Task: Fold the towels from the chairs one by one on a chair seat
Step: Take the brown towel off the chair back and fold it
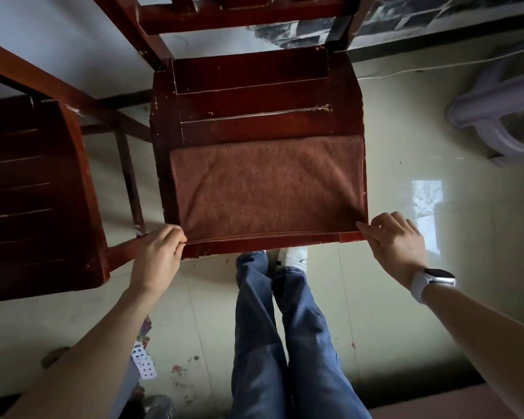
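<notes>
Left hand (159, 252), right hand (397, 238), pinching near corners of towel (266, 186)

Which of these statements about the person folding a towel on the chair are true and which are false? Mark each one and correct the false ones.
1. The brown towel lies on the front half of the chair seat. True.
2. The left hand rests flat on the towel's middle. False: it pinches the near left corner.
3. The right hand pinches the near right corner. True.
4. A wristwatch sits on the left wrist. False: it is on the right wrist.
</notes>
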Demonstrator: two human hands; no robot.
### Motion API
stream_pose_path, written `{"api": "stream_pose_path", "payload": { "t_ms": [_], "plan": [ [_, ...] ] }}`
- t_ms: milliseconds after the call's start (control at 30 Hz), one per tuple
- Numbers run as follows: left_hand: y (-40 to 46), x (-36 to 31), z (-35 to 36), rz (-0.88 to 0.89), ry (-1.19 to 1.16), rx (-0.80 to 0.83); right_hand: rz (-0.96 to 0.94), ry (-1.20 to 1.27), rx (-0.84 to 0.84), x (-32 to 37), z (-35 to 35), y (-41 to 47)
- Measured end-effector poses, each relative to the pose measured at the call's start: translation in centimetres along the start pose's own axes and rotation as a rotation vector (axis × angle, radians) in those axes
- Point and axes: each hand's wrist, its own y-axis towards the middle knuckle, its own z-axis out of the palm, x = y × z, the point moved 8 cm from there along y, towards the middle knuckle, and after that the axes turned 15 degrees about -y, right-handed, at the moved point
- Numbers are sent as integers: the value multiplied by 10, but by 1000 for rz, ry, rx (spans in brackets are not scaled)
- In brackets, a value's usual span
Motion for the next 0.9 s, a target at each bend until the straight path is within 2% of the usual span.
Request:
{"api": "stream_pose_path", "payload": {
  "t_ms": [167,367,500,700,900],
  "plan": [
    [-6,-1,6,23,48,54,-70,-68,-1,6,3,-9],
    [-19,-11,9,39,174,116,-119,-156,137,17,8,-24],
    [-14,-28,12,20,192,93,-118,-90,81,34,-5,-19],
    [12,-77,53,162,112,159,-232,6,95,105,6,10],
    [29,-83,57,248,49,136,-269,-29,67,122,14,28]
  ]
}}
